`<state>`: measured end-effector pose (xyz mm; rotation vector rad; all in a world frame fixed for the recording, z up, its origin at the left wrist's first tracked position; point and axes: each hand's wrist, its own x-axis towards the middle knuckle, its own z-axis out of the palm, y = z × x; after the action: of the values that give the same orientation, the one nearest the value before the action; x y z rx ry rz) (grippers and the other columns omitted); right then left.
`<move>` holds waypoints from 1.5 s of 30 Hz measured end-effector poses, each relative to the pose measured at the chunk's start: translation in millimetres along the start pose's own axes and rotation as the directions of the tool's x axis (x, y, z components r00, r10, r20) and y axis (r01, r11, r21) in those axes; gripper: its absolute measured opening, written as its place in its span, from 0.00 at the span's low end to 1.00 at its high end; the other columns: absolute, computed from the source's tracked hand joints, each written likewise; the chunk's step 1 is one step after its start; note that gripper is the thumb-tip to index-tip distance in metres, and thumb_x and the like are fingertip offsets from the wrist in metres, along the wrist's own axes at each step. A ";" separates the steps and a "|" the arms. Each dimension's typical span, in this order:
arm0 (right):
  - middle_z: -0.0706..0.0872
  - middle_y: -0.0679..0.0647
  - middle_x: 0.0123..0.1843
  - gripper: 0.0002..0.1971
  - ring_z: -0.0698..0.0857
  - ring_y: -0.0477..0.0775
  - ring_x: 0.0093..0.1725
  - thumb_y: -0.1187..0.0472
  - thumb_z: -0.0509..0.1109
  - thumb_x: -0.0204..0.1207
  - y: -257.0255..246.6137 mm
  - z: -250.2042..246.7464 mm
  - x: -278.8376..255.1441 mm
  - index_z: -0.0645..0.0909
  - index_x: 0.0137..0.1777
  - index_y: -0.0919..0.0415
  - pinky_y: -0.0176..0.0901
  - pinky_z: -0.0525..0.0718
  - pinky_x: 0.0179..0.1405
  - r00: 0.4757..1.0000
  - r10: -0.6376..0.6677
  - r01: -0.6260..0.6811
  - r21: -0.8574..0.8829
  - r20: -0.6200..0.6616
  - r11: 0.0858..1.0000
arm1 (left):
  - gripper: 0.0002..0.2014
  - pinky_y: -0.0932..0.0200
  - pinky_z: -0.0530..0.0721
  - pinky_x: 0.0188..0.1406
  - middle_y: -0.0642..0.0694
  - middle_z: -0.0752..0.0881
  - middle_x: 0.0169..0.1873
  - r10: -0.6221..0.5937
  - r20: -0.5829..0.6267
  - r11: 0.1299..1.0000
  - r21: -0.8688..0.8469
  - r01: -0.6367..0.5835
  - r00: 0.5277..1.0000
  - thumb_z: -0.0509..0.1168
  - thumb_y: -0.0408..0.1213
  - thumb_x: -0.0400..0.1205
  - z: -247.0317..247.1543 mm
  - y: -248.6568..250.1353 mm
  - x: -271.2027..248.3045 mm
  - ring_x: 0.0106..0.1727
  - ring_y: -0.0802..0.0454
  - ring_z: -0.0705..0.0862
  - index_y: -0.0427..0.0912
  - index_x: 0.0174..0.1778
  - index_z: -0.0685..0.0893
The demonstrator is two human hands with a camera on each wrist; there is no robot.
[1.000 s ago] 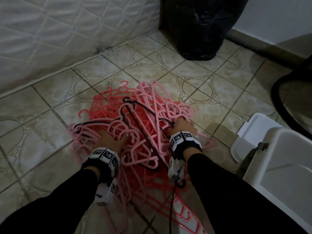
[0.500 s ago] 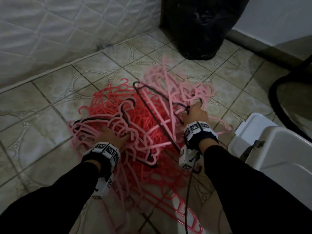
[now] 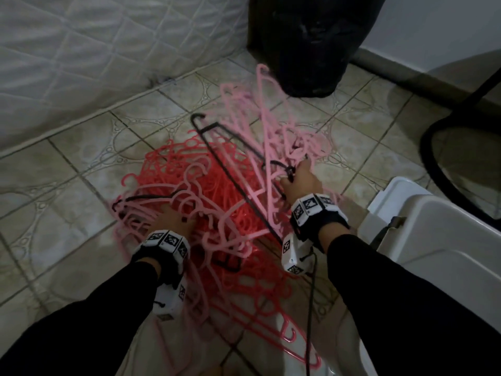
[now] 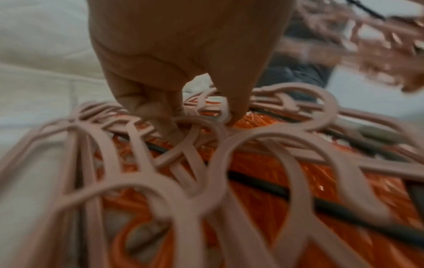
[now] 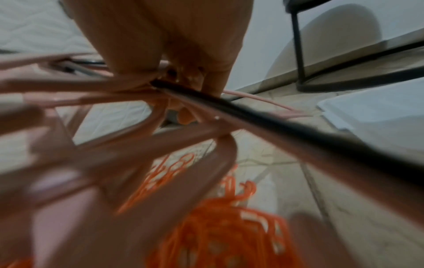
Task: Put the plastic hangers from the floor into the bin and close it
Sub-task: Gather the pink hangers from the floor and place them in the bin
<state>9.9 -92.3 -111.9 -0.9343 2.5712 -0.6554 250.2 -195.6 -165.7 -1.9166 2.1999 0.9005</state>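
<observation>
While right hand (image 3: 299, 180) fingers grip lifted hangers (image 3: 268, 137) — left hand (image 3: 173, 219) pinches hook.

Head view looking steeply down from above, wrist views close along each hand, all sharing the hanger pile (image 3: 217, 210).

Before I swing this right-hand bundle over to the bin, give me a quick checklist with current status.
1. Right hand grips the lifted hangers: ok.
2. Bundle free of the floor pile: cannot tell; a black hanger runs down into it.
3. Left hand pins the pile: ok.
4. Bin mouth open: ok, lid lies beside it.
5. Path to the bin unblocked: ok.
6. Wrist cable away from hangers: not ok, it hangs over red ones.
</observation>
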 end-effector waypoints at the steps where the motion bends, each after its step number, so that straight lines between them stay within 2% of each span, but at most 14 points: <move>1: 0.85 0.65 0.57 0.36 0.84 0.66 0.50 0.54 0.65 0.81 -2.5 6.2 -1.9 0.51 0.81 0.67 0.45 0.75 0.36 0.999 -0.036 0.036 -0.024 0.035 0.999 | 0.47 0.51 0.75 0.49 0.29 0.79 0.66 0.005 -0.010 1.000 -0.012 -0.005 1.000 0.62 0.59 0.81 0.3 0.6 -1.4 0.63 0.34 0.81 0.24 0.80 0.51; 5: 0.84 0.64 0.51 0.30 0.84 0.66 0.47 0.54 0.65 0.80 -14.9 20.5 -4.9 0.57 0.75 0.66 0.51 0.80 0.37 0.986 -0.120 0.135 -0.131 0.115 0.982 | 0.38 0.45 0.76 0.58 0.27 0.77 0.67 0.032 -0.086 0.999 0.012 -0.031 0.996 0.58 0.49 0.86 6.6 -3.5 0.2 0.64 0.31 0.80 0.25 0.79 0.51; 8: 0.84 0.65 0.48 0.26 0.84 0.67 0.46 0.54 0.64 0.79 -22.5 21.7 -6.0 0.59 0.70 0.64 0.56 0.84 0.40 0.985 -0.132 0.146 -0.129 0.111 0.981 | 0.27 0.43 0.77 0.53 0.27 0.79 0.63 0.032 -0.156 0.999 -0.004 -0.033 0.987 0.56 0.45 0.87 5.1 -11.5 1.2 0.60 0.28 0.81 0.29 0.74 0.60; 12: 0.84 0.63 0.49 0.28 0.83 0.63 0.43 0.55 0.65 0.80 -33.2 11.1 -9.1 0.59 0.73 0.68 0.47 0.76 0.34 0.985 -0.160 0.164 -0.050 0.071 0.985 | 0.22 0.41 0.75 0.59 0.24 0.76 0.66 0.013 -0.180 0.997 -0.075 -0.027 0.984 0.55 0.31 0.85 -14.2 -19.7 -0.6 0.64 0.28 0.78 0.29 0.74 0.61; 15: 0.82 0.59 0.44 0.22 0.84 0.63 0.45 0.55 0.66 0.80 -44.9 -12.5 -14.2 0.64 0.66 0.66 0.44 0.71 0.34 0.987 -0.162 0.162 0.006 -0.009 0.987 | 0.24 0.41 0.75 0.59 0.24 0.78 0.63 0.025 -0.259 0.988 -0.140 -0.064 0.966 0.60 0.31 0.82 -35.2 -22.2 -3.4 0.63 0.26 0.78 0.30 0.73 0.64; 19: 0.81 0.60 0.45 0.24 0.83 0.63 0.46 0.56 0.66 0.80 -59.8 -69.6 -25.1 0.64 0.69 0.67 0.41 0.66 0.35 0.973 -0.165 0.178 0.064 -0.160 0.982 | 0.18 0.43 0.76 0.58 0.26 0.80 0.61 0.079 -0.416 0.950 -0.243 -0.194 0.906 0.64 0.40 0.82 -73.2 -8.5 -15.2 0.64 0.29 0.78 0.35 0.64 0.74; 23: 0.83 0.65 0.61 0.26 0.82 0.68 0.57 0.56 0.67 0.77 -60.5 -141.6 -45.1 0.64 0.71 0.65 0.46 0.73 0.42 0.903 -0.201 0.252 0.091 -0.379 0.963 | 0.13 0.44 0.77 0.52 0.29 0.83 0.55 0.167 -0.515 0.878 -0.310 -0.364 0.841 0.66 0.33 0.80 -106.1 19.5 -40.7 0.56 0.29 0.82 0.35 0.59 0.78; 27: 0.83 0.67 0.59 0.25 0.82 0.69 0.58 0.56 0.67 0.77 -29.0 -208.2 -83.1 0.65 0.70 0.64 0.49 0.73 0.45 0.855 -0.174 0.208 0.016 -0.489 0.978 | 0.13 0.47 0.75 0.53 0.26 0.83 0.56 0.278 -0.571 0.759 -0.362 -0.541 0.772 0.58 0.37 0.85 -129.2 70.5 -81.4 0.57 0.30 0.82 0.32 0.58 0.81; 31: 0.83 0.73 0.56 0.22 0.82 0.72 0.55 0.59 0.69 0.76 28.5 -251.4 -132.8 0.66 0.64 0.68 0.53 0.76 0.47 0.827 -0.080 0.076 -0.030 -0.557 0.997 | 0.13 0.53 0.74 0.51 0.29 0.84 0.56 0.434 -0.569 0.670 -0.315 -0.672 0.698 0.56 0.32 0.85 -145.5 137.2 -134.3 0.56 0.34 0.83 0.29 0.58 0.81; 35: 0.83 0.75 0.53 0.22 0.82 0.75 0.52 0.58 0.71 0.75 100.5 -269.6 -188.4 0.67 0.61 0.69 0.53 0.74 0.43 0.816 0.053 -0.085 -0.029 -0.576 0.996 | 0.14 0.46 0.76 0.52 0.25 0.83 0.52 0.553 -0.543 0.507 -0.382 -0.773 0.632 0.58 0.33 0.82 -148.4 203.9 -191.8 0.54 0.33 0.83 0.24 0.52 0.81; 38: 0.81 0.75 0.54 0.22 0.81 0.75 0.53 0.60 0.73 0.73 152.3 -274.0 -226.0 0.68 0.59 0.68 0.55 0.74 0.43 0.801 0.155 -0.230 -0.058 -0.579 0.972 | 0.09 0.48 0.81 0.47 0.27 0.84 0.53 0.525 -0.476 0.400 -0.594 -0.698 0.705 0.59 0.27 0.83 -141.3 244.5 -229.7 0.54 0.35 0.84 0.32 0.56 0.81; 41: 0.81 0.74 0.53 0.19 0.81 0.74 0.53 0.63 0.73 0.72 191.2 -272.3 -257.8 0.69 0.57 0.69 0.55 0.75 0.43 0.835 0.281 -0.376 -0.118 -0.472 0.919 | 0.03 0.48 0.86 0.46 0.34 0.85 0.48 0.514 -0.344 0.337 -0.761 -0.554 0.786 0.59 0.39 0.80 -128.9 277.2 -261.7 0.51 0.36 0.87 0.48 0.43 0.78; 43: 0.81 0.72 0.56 0.19 0.81 0.72 0.56 0.62 0.72 0.73 213.0 -271.2 -272.7 0.70 0.58 0.68 0.56 0.79 0.49 0.846 0.312 -0.422 -0.185 -0.432 0.888 | 0.08 0.38 0.86 0.51 0.29 0.85 0.50 0.550 -0.298 0.366 -0.753 -0.546 0.780 0.57 0.46 0.71 -111.0 298.0 -272.9 0.51 0.32 0.87 0.48 0.38 0.77; 45: 0.82 0.67 0.62 0.18 0.81 0.68 0.60 0.60 0.68 0.77 220.6 -274.1 -290.6 0.69 0.62 0.65 0.54 0.79 0.54 0.872 0.351 -0.448 -0.268 -0.341 0.853 | 0.06 0.44 0.87 0.43 0.30 0.87 0.48 0.645 -0.220 0.403 -0.715 -0.571 0.732 0.59 0.43 0.75 -86.2 315.7 -293.2 0.52 0.30 0.86 0.46 0.36 0.75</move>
<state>-13.3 335.4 45.4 -0.3666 3.0706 -0.2356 44.9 32.7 148.5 -1.0458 2.7660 2.2844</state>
